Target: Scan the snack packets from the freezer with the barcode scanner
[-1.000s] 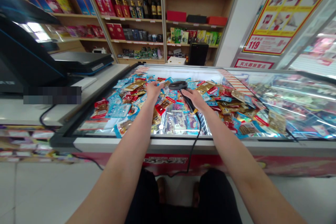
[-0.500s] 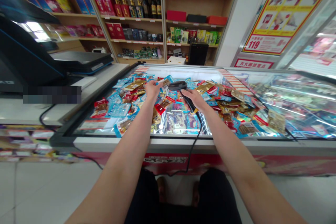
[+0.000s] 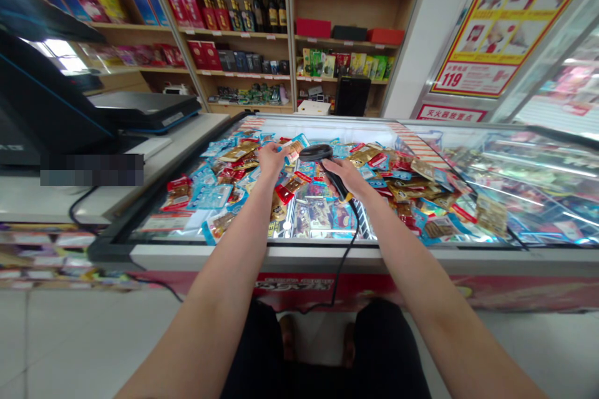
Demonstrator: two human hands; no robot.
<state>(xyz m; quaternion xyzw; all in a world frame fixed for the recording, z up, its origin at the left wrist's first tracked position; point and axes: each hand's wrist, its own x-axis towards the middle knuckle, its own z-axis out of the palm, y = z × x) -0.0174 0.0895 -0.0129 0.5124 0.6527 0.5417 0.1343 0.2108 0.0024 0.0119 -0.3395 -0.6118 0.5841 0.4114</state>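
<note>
Over the glass top of a freezer, my left hand (image 3: 272,157) pinches a small blue snack packet (image 3: 296,147) by its left side. My right hand (image 3: 344,174) is wrapped round the handle of a black handheld scanner (image 3: 316,153), whose head sits just right of the packet. The scanner's black cable (image 3: 357,224) hangs down over the freezer's front edge. Blue, red and gold snack packets lie scattered on the glass on both sides, among them a blue packet (image 3: 211,196) at the left and a gold one (image 3: 440,227) at the right.
At the left, a counter (image 3: 187,156) bears a black weighing scale (image 3: 145,106) and a dark screen unit (image 3: 42,100). Behind the freezer (image 3: 196,254) stand shelves (image 3: 234,31) with boxes and bottles. A red and yellow poster (image 3: 510,19) hangs at the right.
The packet in my left hand is tilted slightly differently, with more of its printed face showing. Both hands remain nearly in place, and the scanner is still in my right hand.
</note>
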